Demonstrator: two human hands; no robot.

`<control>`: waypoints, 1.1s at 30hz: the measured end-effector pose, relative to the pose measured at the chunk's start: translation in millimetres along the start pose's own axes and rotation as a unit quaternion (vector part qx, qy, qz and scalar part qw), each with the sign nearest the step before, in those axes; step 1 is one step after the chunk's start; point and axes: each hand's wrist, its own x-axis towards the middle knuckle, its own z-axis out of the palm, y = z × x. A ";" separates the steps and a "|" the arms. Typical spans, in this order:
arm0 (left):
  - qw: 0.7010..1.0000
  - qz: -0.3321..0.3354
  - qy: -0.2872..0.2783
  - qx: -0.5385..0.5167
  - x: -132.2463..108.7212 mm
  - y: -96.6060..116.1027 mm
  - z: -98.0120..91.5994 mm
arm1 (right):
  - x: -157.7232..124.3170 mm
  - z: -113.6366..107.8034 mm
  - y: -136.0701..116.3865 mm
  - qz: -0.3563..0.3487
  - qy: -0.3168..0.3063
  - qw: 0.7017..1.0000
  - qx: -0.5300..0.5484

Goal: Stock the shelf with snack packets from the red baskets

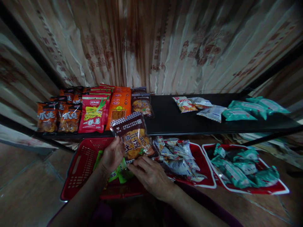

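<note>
Between my two hands is a dark brown bag of potato chips, its printed front facing me and its checkered top edge tilted up. My left hand grips the bag's left side, thumb at the edge. Along its bottom right, the fingers of my right hand are closed on it. The bag is in front of the black shelf's front edge, above a red basket. Behind it on the shelf stand matching brown chip bags, beside orange snack packs.
Red-and-pink packs and black-orange bags stand at the shelf's left. White bags and teal bags lie to the right. Below are a red basket of white bags and another of teal bags. Green packs lie in the left basket.
</note>
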 end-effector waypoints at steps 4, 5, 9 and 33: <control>0.998 0.012 0.067 -0.013 4.0 -2.8 -7.0 | -3.5 -5.8 7.2 -0.014 0.097 0.993 0.069; 0.996 0.014 0.088 -0.010 5.0 -4.0 -8.2 | -4.8 -7.3 11.4 0.011 0.135 0.988 0.079; 0.990 0.023 0.142 0.002 8.9 -12.5 -11.1 | -9.4 -9.0 38.0 0.269 0.245 0.917 0.162; 0.992 -0.027 0.089 0.081 1.6 -42.7 -5.3 | -9.8 -19.9 60.9 0.488 0.286 0.652 0.505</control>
